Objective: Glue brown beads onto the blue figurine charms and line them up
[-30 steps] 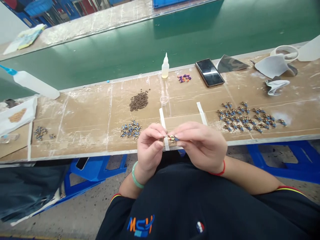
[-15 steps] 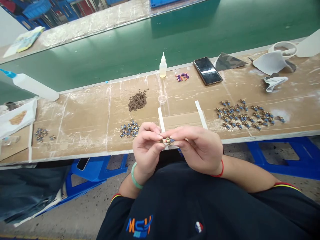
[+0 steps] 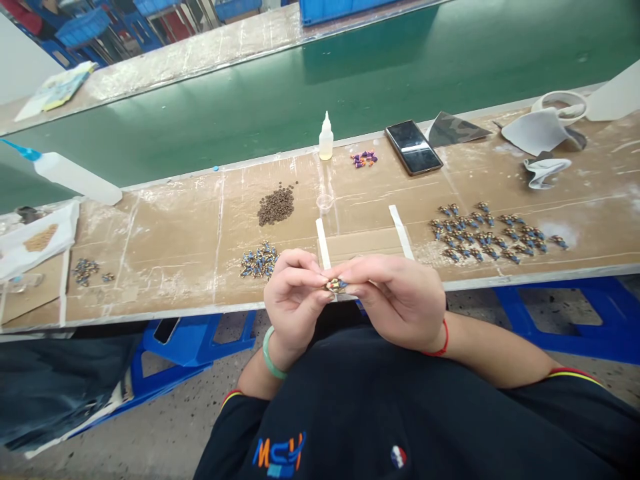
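My right hand [image 3: 400,300] pinches a small blue and gold figurine [image 3: 337,285] between thumb and index finger, in front of my chest at the table's near edge. Against its left end my left hand [image 3: 295,293] is closed, its thumb and fingertips pinching a tiny dark piece, mostly hidden. Beyond the left fingers lies a pile of blue and gold figurines [image 3: 260,260]. Behind that is a heap of small brown discs [image 3: 277,205]. More figurines [image 3: 485,238] lie spread out on the right.
A small dropper bottle [image 3: 326,139], purple and orange pieces [image 3: 364,159] and a phone [image 3: 414,148] lie along the far edge. A clear shallow cup [image 3: 325,203] sits near a taped cardboard piece [image 3: 360,241]. A large white bottle [image 3: 80,177] lies at left, tape roll [image 3: 560,103] at right.
My two hands have come slightly closer, and the figurine's left end now meets the left fingertips. The view has shifted a little.
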### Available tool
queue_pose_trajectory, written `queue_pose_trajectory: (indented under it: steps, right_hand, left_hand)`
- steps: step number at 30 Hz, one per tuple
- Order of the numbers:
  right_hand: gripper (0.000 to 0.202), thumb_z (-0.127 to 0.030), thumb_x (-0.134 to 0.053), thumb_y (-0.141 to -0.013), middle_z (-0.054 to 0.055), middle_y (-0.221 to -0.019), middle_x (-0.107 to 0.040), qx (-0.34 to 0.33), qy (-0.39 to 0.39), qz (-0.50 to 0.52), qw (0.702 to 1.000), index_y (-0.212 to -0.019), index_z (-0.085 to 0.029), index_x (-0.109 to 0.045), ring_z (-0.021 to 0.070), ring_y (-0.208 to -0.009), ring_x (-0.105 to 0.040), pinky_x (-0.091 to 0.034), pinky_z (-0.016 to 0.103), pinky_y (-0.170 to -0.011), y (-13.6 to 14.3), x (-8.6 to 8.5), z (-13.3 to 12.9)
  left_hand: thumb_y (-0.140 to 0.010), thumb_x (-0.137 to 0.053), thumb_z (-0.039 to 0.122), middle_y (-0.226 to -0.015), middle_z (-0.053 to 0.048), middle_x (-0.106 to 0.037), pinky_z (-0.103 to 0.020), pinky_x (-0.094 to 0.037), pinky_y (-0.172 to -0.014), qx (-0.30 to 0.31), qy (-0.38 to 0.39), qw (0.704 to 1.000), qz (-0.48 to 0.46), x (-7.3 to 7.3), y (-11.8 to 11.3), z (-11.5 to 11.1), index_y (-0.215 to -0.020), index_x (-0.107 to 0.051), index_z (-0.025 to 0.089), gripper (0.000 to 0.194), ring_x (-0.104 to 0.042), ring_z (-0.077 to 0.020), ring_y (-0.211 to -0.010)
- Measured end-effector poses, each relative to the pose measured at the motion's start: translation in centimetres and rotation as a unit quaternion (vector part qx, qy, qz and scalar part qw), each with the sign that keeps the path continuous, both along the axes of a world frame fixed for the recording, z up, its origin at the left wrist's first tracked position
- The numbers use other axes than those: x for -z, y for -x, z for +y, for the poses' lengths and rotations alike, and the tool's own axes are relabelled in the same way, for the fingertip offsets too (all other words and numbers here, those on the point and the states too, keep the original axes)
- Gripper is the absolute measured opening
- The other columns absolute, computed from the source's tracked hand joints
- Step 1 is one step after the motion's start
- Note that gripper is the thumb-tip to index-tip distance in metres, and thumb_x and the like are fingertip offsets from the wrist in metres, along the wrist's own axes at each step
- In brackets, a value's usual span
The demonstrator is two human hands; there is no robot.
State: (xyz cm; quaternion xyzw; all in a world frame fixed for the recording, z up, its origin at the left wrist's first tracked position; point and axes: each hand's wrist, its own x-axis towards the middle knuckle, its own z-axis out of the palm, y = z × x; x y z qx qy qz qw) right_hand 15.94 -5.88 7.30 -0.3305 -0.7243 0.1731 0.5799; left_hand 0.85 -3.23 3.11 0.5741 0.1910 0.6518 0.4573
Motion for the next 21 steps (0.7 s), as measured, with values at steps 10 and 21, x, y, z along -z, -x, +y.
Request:
queue_pose_trajectory:
  steps: [10,21]
  right_hand:
    - [0.007,-0.015,-0.058,-0.100,0.006,-0.094,-0.080,0.006,-0.016,-0.016,1.000,-0.101,-0.018,-0.064,0.0123,-0.092,-0.077,-0.061,0.017,-0.085,-0.1,-0.4,0.0]
    - [0.009,-0.012,-0.060,-0.096,0.006,-0.094,-0.081,0.051,-0.049,-0.001,0.997,-0.100,-0.019,-0.064,0.0142,-0.094,-0.078,-0.063,0.019,-0.086,0.7,-0.2,0.1]
  left_hand:
    - [-0.090,-0.074,0.028,-0.090,-0.001,-0.059,-0.032,-0.050,-0.080,-0.083,-0.051,0.995,0.032,0.4,0.0,-0.1,-0.100,-0.077,0.030,0.012,-0.057,-0.0150,-0.087]
    - [-0.091,-0.069,0.023,-0.094,-0.001,-0.056,-0.036,-0.048,-0.078,-0.177,-0.109,0.976,0.062,0.7,-1.0,-0.6,-0.113,-0.074,0.035,0.025,-0.053,-0.0169,-0.085]
